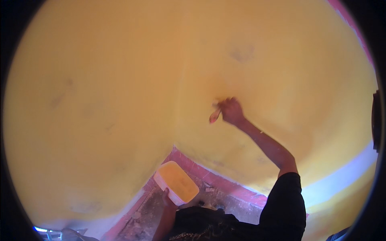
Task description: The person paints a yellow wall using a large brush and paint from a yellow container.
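Against the yellow wall (181, 72) my right hand (232, 110) is closed around a paintbrush (214, 117). The reddish handle end sticks out below the fingers, toward the lower left; the bristle end is blurred and close to the wall, and I cannot tell whether it touches. Lower down, my left hand (168, 198) grips the near left side of a pale rectangular tub (162, 183). Yellow-orange paint (177, 180) shows in the tub. Most of the left hand's fingers are hidden by the tub.
Two wall faces meet in a corner ahead, with a pink-red band (213, 178) along their foot. Debris is scattered on the rough grey floor (150, 213). Darker smudges (242, 52) mark the wall. A dark object (376, 120) stands at the right edge.
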### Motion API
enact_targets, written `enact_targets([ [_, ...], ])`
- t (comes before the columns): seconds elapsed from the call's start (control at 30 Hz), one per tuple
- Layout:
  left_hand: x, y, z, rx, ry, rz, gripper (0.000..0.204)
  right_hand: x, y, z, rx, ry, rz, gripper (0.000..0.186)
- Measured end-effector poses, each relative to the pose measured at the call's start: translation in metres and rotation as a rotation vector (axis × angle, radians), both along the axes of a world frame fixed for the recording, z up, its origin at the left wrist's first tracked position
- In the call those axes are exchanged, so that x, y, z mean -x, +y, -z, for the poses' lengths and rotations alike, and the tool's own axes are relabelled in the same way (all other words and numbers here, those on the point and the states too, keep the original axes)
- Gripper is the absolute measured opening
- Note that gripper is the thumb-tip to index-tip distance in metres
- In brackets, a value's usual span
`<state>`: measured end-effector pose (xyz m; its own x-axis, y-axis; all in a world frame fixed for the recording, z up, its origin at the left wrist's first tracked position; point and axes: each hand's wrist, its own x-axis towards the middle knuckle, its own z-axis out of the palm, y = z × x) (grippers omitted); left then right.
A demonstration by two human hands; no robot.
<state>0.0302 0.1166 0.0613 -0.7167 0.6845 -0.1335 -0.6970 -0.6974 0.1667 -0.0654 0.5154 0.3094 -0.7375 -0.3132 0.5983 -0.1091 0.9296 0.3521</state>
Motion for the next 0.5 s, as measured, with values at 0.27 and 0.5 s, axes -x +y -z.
enact_targets([
  [0.27, -0.004, 0.01, -0.029, 0.05, 0.055, -0.035, 0.073, -0.005, 0.016, -0.044, -0.067, 0.183, -0.006, 0.028],
  [0.5, 0.004, 0.006, -0.012, 0.038, 0.19, -0.006, 0.074, 0.021, 0.023, -0.03, -0.004, -0.054, 0.14, 0.029],
])
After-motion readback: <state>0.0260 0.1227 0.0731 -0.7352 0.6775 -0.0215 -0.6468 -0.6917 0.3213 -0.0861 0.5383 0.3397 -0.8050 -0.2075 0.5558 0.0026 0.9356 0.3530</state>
